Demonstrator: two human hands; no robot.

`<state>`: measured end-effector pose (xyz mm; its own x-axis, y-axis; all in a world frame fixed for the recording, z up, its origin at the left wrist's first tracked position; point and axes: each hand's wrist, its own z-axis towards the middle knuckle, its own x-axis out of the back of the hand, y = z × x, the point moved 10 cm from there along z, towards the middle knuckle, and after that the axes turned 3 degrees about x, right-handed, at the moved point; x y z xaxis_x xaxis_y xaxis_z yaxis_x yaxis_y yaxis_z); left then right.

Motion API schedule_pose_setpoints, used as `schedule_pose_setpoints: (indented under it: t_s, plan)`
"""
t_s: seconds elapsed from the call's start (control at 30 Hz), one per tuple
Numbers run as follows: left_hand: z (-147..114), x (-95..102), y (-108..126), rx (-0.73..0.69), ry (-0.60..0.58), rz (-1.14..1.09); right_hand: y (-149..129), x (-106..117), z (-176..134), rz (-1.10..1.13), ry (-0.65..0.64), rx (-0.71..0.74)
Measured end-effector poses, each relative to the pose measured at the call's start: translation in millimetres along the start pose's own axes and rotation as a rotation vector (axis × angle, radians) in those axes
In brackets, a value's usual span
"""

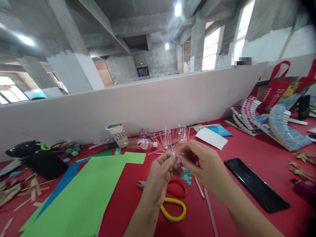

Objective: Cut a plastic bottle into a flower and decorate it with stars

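Note:
My left hand [164, 171] is closed around the base of a clear plastic piece cut into thin strips [168, 141], probably a bottle end. The strips fan out upward and away from me. At the base of the strips, the fingers of my right hand [198, 159] are pinched together; whether they hold one strip or several is hidden. Beneath my hands lie scissors [175, 209] with one red and one yellow handle loop, blades partly behind my left wrist. Small blue-green star shapes [187, 176] are scattered just below the right fingers.
Green paper sheets [91, 191] cover the left side of the red table [128, 200]. A clear bottle [140, 144] and paper cup [117, 134] stand or lie behind. A black phone [256, 184] is at right, straws [209, 210] in front. A white partition [158, 105] closes the back.

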<state>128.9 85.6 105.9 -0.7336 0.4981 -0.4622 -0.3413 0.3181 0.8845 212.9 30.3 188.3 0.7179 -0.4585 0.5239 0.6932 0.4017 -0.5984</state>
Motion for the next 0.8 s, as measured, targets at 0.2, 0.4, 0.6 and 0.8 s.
schedule_pose_setpoints:
  t_s: [0.2,0.4,0.6,0.8]
  plan:
    - [0,1.8,-1,0.004,0.023,-0.033,-1,-2,-1,-0.007,-0.012,0.027]
    - [-1,5.3,0,-0.006,0.065,-0.034,3,-8,0,0.025,-0.048,0.007]
    - [-2,5.1,4,-0.026,0.082,-0.024,4,-12,-1,0.041,-0.078,-0.006]
    - [-4,-2.1,11,-0.075,0.069,-0.024,0,-1,-1,0.010,-0.004,0.022]
